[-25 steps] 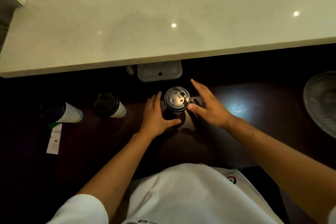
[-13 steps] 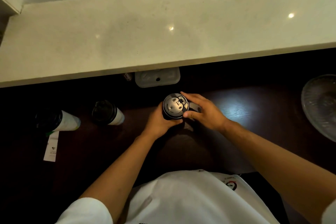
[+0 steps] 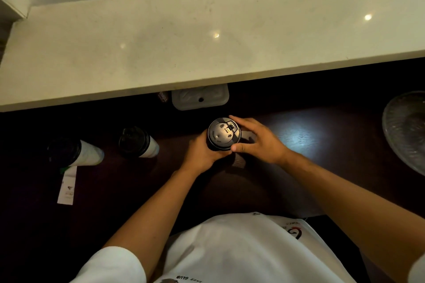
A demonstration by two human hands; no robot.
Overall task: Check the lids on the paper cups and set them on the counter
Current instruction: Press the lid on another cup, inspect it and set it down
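Standing mid-frame on the dark tabletop, the lidded paper cup is grasped by both hands, left hand wrapping its wall, right hand pinching the lid rim; likely light, crushable, best held low.

Dark wooden table carries three lidded cups, a paper slip, a glass dish.

Dim below, dark worktop underexposed. Counter bright, three ceiling-light glints. Bluish glare patch right of cup. Wide-angle bowing at edges.
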